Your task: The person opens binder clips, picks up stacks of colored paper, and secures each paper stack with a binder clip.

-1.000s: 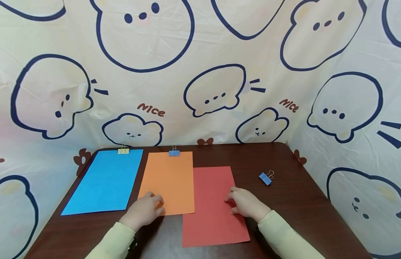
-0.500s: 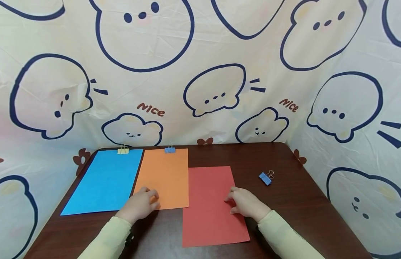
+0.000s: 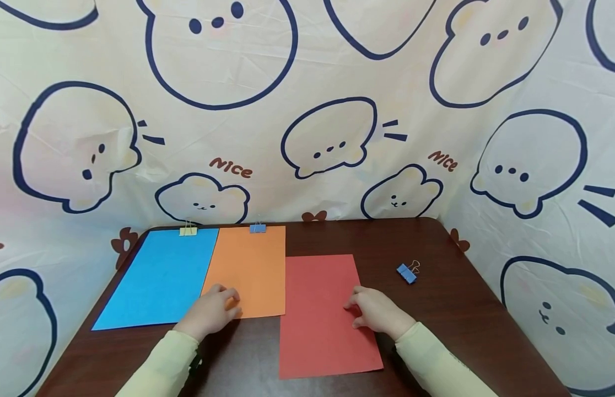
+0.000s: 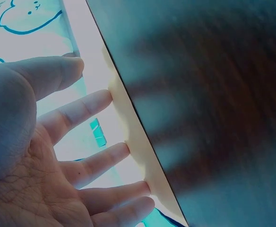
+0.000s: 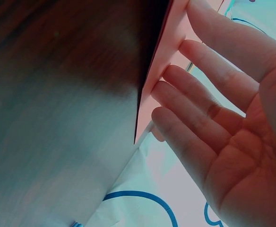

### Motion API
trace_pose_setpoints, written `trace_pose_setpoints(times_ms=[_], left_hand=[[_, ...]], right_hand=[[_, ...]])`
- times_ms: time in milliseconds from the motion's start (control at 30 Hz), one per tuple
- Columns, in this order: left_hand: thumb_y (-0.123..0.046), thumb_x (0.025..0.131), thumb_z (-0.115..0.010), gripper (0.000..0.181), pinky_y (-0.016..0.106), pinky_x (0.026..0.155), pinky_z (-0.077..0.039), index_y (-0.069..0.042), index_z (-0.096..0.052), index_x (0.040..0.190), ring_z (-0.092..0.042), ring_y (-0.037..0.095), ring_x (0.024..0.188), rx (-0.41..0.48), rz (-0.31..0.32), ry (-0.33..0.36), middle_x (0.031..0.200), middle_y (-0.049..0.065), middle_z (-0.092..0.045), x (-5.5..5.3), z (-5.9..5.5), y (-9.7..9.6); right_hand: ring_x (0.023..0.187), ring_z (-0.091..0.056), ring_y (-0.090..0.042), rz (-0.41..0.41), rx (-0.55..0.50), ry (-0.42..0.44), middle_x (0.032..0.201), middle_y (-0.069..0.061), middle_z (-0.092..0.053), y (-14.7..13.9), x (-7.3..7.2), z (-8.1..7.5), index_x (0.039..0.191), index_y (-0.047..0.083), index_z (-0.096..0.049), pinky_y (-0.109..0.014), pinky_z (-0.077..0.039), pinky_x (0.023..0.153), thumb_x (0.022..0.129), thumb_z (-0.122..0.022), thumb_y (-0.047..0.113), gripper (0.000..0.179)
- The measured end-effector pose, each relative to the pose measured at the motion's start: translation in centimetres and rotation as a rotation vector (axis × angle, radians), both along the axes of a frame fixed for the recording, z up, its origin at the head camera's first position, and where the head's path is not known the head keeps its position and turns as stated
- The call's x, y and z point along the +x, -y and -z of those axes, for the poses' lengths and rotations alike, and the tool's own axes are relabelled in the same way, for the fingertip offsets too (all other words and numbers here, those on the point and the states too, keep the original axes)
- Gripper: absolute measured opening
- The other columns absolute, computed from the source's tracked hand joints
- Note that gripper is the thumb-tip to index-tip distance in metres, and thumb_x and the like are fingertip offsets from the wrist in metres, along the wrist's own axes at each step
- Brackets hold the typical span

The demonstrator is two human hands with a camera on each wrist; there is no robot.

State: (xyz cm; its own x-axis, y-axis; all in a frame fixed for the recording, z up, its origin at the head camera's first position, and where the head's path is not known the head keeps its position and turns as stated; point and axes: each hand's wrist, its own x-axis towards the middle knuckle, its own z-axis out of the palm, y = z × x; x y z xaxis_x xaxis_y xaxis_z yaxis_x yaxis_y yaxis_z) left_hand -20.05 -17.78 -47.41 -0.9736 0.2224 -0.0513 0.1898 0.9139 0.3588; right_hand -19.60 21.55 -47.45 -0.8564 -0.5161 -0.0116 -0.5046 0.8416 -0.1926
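My left hand [image 3: 210, 311] rests its fingertips on the lower left part of an orange sheet of paper [image 3: 250, 259]. A blue binder clip [image 3: 258, 228] grips that sheet's top edge. In the left wrist view, the fingers [image 4: 93, 104] are spread and mostly straight against the paper. To the right, a red sheet [image 3: 319, 331] lies lower on the table, its upper left side meeting the orange one. My right hand [image 3: 379, 313] touches the red sheet's right edge. The right wrist view shows its fingers [image 5: 190, 135] extended, tips on the paper.
A blue sheet [image 3: 158, 281] with a yellow binder clip [image 3: 188, 231] on its top edge lies left, against the orange one. A loose blue binder clip [image 3: 408, 272] sits on the dark wooden table [image 3: 461, 331] at right. A cartoon-printed cloth [image 3: 268, 138] surrounds the table.
My left hand has slid the orange sheet and its clip left and slightly up, up to the blue sheet and off most of the red one. My right hand has stayed put.
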Motion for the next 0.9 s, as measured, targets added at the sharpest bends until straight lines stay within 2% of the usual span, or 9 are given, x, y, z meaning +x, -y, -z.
trace_pose_setpoints(times_ms=[300, 900], left_hand=[[-0.028, 0.091, -0.079, 0.026, 0.056, 0.087, -0.057, -0.013, -0.070, 0.110, -0.066, 0.032, 0.092, -0.011, -0.003, -0.005, 0.124, 0.022, -0.061, 0.00, 0.25, 0.16], [-0.027, 0.091, -0.079, 0.025, 0.055, 0.085, -0.056, -0.013, -0.070, 0.110, -0.066, 0.031, 0.090, -0.011, -0.003, 0.000, 0.122, 0.020, -0.062, 0.09, 0.14, 0.18]], right_hand=[[0.085, -0.062, -0.015, -0.003, -0.015, 0.008, 0.097, -0.002, -0.063, 0.10, 0.18, -0.31, 0.107, 0.010, -0.080, -0.033, -0.056, 0.080, 0.075, -0.093, 0.019, 0.035], [0.087, -0.064, -0.017, -0.007, -0.006, 0.002, 0.097, -0.002, -0.063, -0.03, 0.19, -0.24, 0.107, 0.010, -0.080, -0.034, -0.057, 0.082, 0.076, -0.092, 0.019, 0.034]])
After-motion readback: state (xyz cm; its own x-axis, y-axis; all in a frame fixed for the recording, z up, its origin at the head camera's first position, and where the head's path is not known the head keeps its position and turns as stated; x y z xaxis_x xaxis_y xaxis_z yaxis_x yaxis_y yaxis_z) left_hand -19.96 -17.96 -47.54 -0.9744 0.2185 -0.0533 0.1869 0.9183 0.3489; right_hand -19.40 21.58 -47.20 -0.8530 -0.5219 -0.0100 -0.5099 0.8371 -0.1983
